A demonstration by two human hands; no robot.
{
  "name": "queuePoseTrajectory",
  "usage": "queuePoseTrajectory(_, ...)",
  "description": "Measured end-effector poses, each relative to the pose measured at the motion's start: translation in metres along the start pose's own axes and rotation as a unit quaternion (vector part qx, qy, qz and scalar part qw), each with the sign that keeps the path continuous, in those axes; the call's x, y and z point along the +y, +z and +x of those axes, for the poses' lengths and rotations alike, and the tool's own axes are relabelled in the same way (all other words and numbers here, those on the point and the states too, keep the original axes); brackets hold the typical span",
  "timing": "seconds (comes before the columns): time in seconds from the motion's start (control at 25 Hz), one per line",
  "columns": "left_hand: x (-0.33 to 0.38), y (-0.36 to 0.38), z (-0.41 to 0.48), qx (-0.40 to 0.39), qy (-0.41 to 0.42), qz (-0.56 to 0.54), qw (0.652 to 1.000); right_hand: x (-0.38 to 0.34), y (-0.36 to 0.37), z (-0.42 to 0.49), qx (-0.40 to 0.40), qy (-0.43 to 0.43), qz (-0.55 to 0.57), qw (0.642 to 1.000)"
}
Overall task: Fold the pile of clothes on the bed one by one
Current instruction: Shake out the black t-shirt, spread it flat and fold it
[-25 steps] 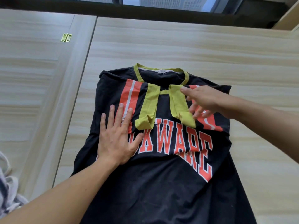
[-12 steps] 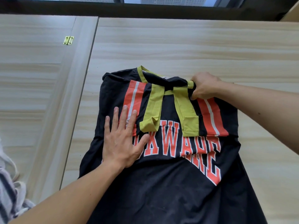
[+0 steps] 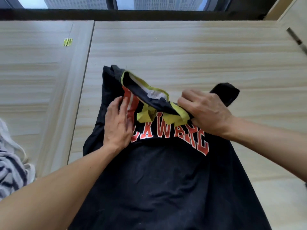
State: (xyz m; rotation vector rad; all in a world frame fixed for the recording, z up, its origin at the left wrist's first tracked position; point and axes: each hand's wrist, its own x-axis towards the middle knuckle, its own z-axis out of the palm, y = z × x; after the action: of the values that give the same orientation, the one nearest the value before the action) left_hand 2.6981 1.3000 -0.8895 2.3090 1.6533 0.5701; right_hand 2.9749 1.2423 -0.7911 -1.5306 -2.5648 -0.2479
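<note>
A black T-shirt (image 3: 166, 180) with orange letters and yellow-green trim lies on the pale wooden surface (image 3: 182, 52), hem towards me. Its sleeves are folded in over the chest. My right hand (image 3: 204, 112) grips the collar end at the right shoulder and holds it raised and pulled towards me, so the neck opening and its white label show. My left hand (image 3: 118, 123) rests on the shirt's left side with its fingers fairly straight, fingertips at the orange stripe under the lifted edge.
A striped grey and white garment (image 3: 11, 163) lies at the left edge. A brass hinge (image 3: 67, 42) sits on the wooden panel at the far left. A dark window sill (image 3: 149, 14) runs along the far edge.
My right hand took hold of the shirt's collar end and lifted it towards me, folding the top over. My left hand slid up a little towards the orange stripe.
</note>
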Motion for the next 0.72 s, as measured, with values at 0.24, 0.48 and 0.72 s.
queuePoseTrajectory(0.24,0.022,-0.079,0.083,-0.042,0.216,0.140,0.966,-0.015,-0.022,-0.037,-0.020,0.019,0.050,0.998)
queuePoseTrajectory(0.48,0.068,-0.114,0.099,-0.193,0.265,0.202,0.923,-0.004,-0.049,-0.046,-0.027,0.171,0.040,0.984)
queuePoseTrajectory(0.72,0.088,-0.177,0.053,-0.155,0.177,0.175,0.956,0.005,-0.120,-0.034,-0.023,0.319,0.034,0.947)
